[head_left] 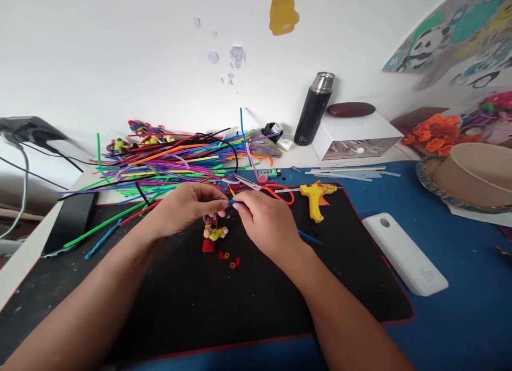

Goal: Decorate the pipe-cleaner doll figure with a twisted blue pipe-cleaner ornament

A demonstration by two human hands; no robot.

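Note:
Above the black mat [224, 307], my left hand [192, 206] pinches one end of a short blue pipe cleaner [231, 202]. My right hand [266, 219] has its fingers closed on the other end, close beside my left fingertips. A small figure [215, 232] of yellow, pink and red pipe cleaner lies just below the hands. Two little red pieces [230, 260] with yellow rings rest to its lower right. Orange-handled scissors [252, 183] lie behind my right hand, partly covered by it.
Many colored pipe cleaners [168, 158] are heaped at the back left, by a black phone [72, 222]. A yellow glue gun [316, 200] lies right of my hands. Further off are a black thermos [314, 110], a white box [360, 134] and a white case [406, 253].

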